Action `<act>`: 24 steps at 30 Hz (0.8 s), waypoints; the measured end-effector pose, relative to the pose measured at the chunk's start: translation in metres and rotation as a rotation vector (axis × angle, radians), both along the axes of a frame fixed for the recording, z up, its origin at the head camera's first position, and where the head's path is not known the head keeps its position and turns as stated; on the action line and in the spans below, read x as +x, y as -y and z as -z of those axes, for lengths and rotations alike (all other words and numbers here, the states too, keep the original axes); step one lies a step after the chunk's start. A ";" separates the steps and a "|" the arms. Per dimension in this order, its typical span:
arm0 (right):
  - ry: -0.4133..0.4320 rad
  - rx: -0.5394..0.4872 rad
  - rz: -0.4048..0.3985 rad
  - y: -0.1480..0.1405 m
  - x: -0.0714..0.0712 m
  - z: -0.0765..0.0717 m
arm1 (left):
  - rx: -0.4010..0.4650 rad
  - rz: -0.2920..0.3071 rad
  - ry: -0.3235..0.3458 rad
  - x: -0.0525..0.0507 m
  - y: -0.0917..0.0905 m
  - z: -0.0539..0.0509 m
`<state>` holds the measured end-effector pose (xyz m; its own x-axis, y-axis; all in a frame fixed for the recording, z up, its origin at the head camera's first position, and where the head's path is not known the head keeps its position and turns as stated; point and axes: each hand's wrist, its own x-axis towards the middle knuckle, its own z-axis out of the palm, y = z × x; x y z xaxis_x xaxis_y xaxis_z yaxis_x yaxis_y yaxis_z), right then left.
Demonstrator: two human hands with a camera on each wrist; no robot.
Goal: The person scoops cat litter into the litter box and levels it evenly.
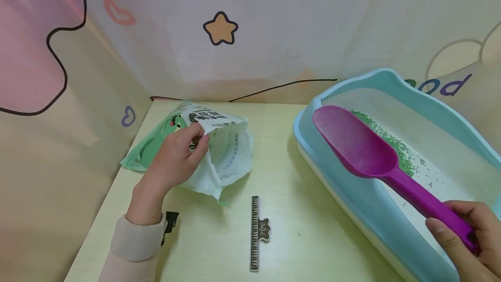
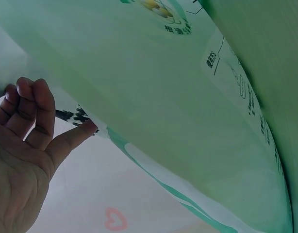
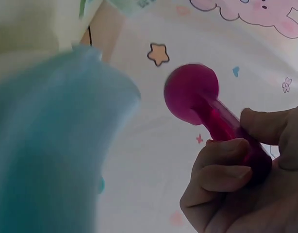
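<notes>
My left hand (image 1: 174,156) pinches the rim of a green and white printed plastic bag (image 1: 235,153), which lies on the table with its mouth open toward the right. In the left wrist view, the thumb and fingers are at the edge of the bag (image 2: 163,102). My right hand (image 1: 487,234) grips the handle of a purple scoop (image 1: 352,142). The scoop is raised above the near left rim of a blue and white litter box (image 1: 340,186), its bowl facing up with no pellets visible in it. Green pellets (image 1: 395,147) lie on the box's floor.
A flat, dark clip with a ruler-like edge (image 1: 255,234) lies on the table (image 1: 297,247) between the bag and the box. Some black object (image 1: 169,223) shows beside my left wrist. Patterned cloth (image 1: 274,25) hangs behind and at the left.
</notes>
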<state>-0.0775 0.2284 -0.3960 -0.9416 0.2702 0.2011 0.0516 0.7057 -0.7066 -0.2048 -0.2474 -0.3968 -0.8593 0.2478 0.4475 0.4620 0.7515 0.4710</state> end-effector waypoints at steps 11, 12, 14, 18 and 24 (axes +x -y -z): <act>0.038 0.041 -0.254 0.043 0.009 0.020 | -0.007 -0.001 0.005 0.000 0.001 0.000; 0.023 0.039 -0.270 0.047 0.009 0.023 | -0.008 0.000 0.004 0.000 0.001 0.000; -0.003 0.037 -0.300 0.054 0.009 0.030 | -0.007 0.000 0.004 0.000 0.001 0.000; 0.033 0.017 -0.321 0.069 0.010 0.041 | -0.004 -0.004 0.010 0.001 0.000 -0.001; 0.086 -0.005 -0.373 0.082 0.009 0.060 | -0.003 -0.007 0.018 0.001 0.000 -0.002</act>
<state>-0.0684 0.1465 -0.4555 -0.9888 -0.0931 0.1167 -0.1487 0.6837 -0.7144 -0.2034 -0.2473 -0.3950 -0.8690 0.2434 0.4308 0.4481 0.7562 0.4767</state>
